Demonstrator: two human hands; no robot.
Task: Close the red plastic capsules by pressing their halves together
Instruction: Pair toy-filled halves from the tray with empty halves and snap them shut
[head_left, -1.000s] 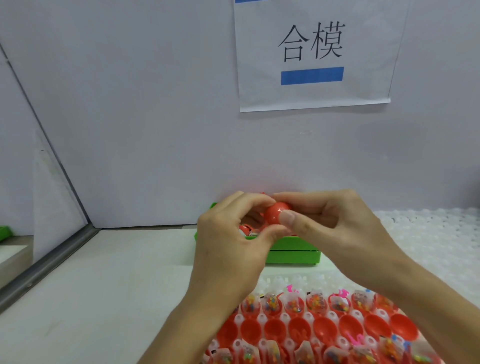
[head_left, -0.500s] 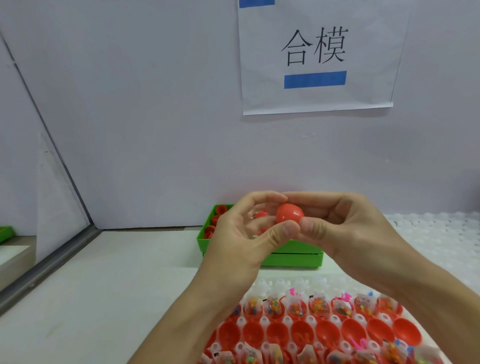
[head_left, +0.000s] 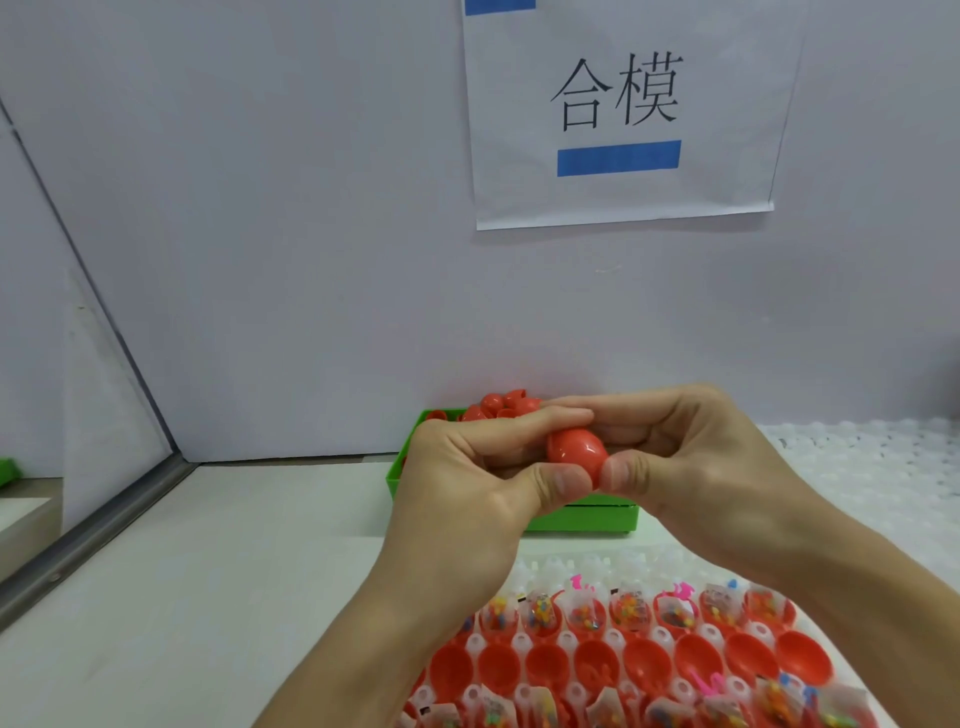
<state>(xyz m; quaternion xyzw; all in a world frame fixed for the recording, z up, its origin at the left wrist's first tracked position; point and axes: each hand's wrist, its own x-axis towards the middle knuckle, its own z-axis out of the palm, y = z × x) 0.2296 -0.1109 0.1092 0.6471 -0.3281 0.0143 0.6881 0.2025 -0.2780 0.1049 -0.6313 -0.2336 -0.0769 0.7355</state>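
I pinch one red capsule (head_left: 575, 458) between my left hand (head_left: 467, 493) and right hand (head_left: 691, 467), squeezing it closed, while rows of open halves (head_left: 597, 665) at six o'clock wait.

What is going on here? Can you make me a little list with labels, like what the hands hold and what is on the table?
Left hand: pinches the red capsule
Right hand: pinches the same capsule from the other side
Capsule: held up in front of the green bin
Green bin: holds red capsule pieces, against the wall
Tray: near the person, rows of open red halves, many with small packets of toys
Sign: white paper on the wall, black characters, blue bar
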